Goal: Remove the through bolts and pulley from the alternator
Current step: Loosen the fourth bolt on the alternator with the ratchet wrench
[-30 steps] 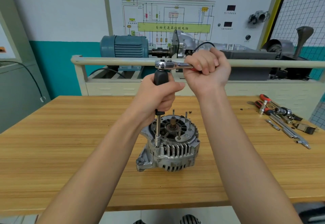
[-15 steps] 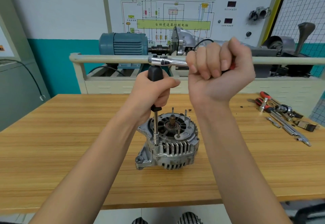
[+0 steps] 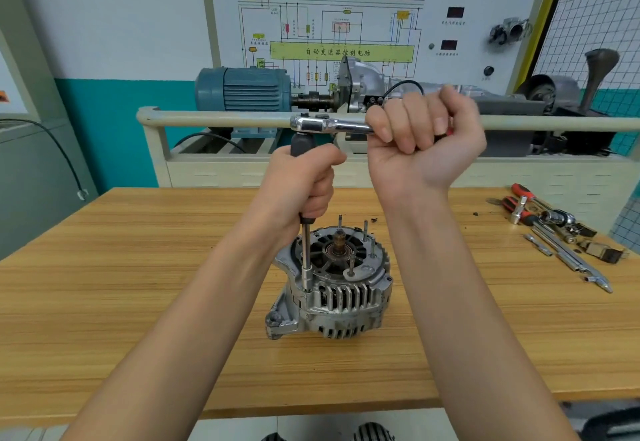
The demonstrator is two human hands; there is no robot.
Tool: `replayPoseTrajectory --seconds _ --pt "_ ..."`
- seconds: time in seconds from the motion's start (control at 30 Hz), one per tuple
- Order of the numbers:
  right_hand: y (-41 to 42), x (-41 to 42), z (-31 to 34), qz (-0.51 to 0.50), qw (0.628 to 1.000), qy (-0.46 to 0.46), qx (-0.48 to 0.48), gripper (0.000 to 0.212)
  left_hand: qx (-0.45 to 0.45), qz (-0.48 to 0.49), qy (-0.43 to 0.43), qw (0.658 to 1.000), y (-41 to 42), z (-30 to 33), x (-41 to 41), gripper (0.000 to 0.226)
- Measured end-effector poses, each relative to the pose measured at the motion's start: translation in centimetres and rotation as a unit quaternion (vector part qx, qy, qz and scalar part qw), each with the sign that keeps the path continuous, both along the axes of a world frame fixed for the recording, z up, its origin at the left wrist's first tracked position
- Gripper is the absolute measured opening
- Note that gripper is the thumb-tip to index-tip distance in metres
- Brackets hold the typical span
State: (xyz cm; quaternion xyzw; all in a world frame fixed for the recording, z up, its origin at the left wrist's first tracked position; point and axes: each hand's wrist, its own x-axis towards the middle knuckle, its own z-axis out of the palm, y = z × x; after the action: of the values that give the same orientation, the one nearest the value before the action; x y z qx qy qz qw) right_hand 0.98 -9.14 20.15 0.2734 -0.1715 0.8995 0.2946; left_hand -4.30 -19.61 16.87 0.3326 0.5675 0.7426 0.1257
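The silver alternator (image 3: 334,297) stands on the wooden table (image 3: 138,284), open end up, with its shaft (image 3: 339,243) and several studs sticking out. A long extension bar (image 3: 306,260) runs straight down into the left rim of the housing, where a through bolt sits hidden under the socket. My left hand (image 3: 304,186) grips the bar's black handle. A chrome ratchet (image 3: 325,125) sits on top of the bar, level and pointing right. My right hand (image 3: 424,144) grips the ratchet's handle, palm toward me. No pulley shows.
Loose tools (image 3: 554,232), red-handled drivers, sockets and bars, lie at the table's right end. A small dark bit (image 3: 374,219) lies behind the alternator. Behind the table stands a training bench with a cream rail (image 3: 207,117), a blue motor (image 3: 249,89) and a wiring panel.
My right hand swung the ratchet handle round, turning from knuckles-up to palm toward me. The left hand stayed on the bar. The view drifted slightly.
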Motion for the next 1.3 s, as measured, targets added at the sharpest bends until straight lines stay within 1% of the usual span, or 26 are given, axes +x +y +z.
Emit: replayPoseTrajectory --seconds 0.1,0.17,0.2,0.27,0.3,0.37,0.47,0.5,0.57,0.63,0.7,0.8,0.87,0.93,1.03,1.1,1.13,1.23,1.3 --pt "-1.9 1.3 -0.8 -0.104 0.987 0.087 0.082 0.050 0.011 0.044 0.006 0.999 0.3 -0.2 0.4 0.052" --pt "-2.5 1.6 -0.9 -0.129 0.980 0.115 0.103 0.049 0.013 0.057 0.013 0.998 0.3 -0.3 0.5 0.052" --pt "-2.3 1.7 -0.9 -0.124 0.980 0.115 0.105 0.049 0.012 0.063 0.020 0.998 0.3 -0.4 0.5 0.051" --pt "-1.4 1.4 -0.6 -0.086 0.987 0.097 0.092 0.049 0.008 0.062 0.032 0.998 0.1 -0.5 0.5 0.049" --pt "-0.7 1.2 -0.5 -0.059 0.992 0.078 0.078 0.048 0.003 0.045 0.038 0.998 0.0 -0.5 0.4 0.049" --pt "0.6 0.4 -0.1 0.016 0.998 0.032 0.045 0.045 -0.010 -0.023 0.040 0.999 -0.6 -0.3 0.1 0.047" --pt "1.7 -1.2 0.2 0.151 0.988 -0.015 -0.016 0.045 -0.034 -0.151 0.027 0.988 -1.3 0.3 -0.4 0.036" --pt "1.9 -1.7 0.1 0.187 0.981 -0.023 -0.037 0.046 -0.037 -0.174 0.025 0.984 -1.3 0.3 -0.4 0.035" --pt "2.0 -2.4 0.0 0.215 0.974 -0.030 -0.064 0.046 -0.041 -0.171 0.019 0.984 -0.9 0.3 -0.4 0.041" --pt "1.9 -2.4 -0.1 0.190 0.979 -0.030 -0.065 0.045 -0.034 -0.141 -0.002 0.989 -0.6 0.1 -0.3 0.046" --pt "1.5 -1.8 0.0 0.144 0.988 -0.020 -0.051 0.045 -0.018 -0.115 -0.015 0.993 -0.6 -0.1 -0.4 0.048" --pt "0.2 -0.4 0.0 0.035 0.999 0.011 0.002 0.045 -0.003 -0.056 -0.013 0.998 -0.4 -0.2 -0.3 0.053" --pt "-1.0 0.5 -0.1 -0.047 0.997 0.040 0.054 0.049 0.009 -0.010 -0.014 1.000 -0.1 -0.3 -0.2 0.052" --pt "-2.2 0.9 -0.3 -0.113 0.986 0.077 0.091 0.050 0.015 0.020 -0.016 1.000 0.2 -0.4 -0.2 0.050" --pt "-2.8 1.0 -0.6 -0.151 0.977 0.107 0.108 0.048 0.010 0.026 -0.007 1.000 0.3 -0.6 -0.2 0.048" --pt "-2.2 1.0 -0.5 -0.123 0.980 0.105 0.116 0.049 0.000 -0.009 0.013 1.000 -0.2 -0.5 -0.5 0.048" --pt "-1.6 0.9 -0.4 -0.092 0.985 0.092 0.112 0.050 -0.006 -0.047 0.024 0.999 -0.6 -0.5 -0.7 0.048" --pt "0.5 -0.2 0.4 0.044 0.997 0.017 0.065 0.046 -0.015 -0.178 0.040 0.983 -1.7 -0.2 -1.4 0.038" --pt "1.4 -1.4 0.6 0.143 0.990 -0.017 0.008 0.046 -0.020 -0.226 0.031 0.973 -1.7 -0.2 -1.5 0.033"
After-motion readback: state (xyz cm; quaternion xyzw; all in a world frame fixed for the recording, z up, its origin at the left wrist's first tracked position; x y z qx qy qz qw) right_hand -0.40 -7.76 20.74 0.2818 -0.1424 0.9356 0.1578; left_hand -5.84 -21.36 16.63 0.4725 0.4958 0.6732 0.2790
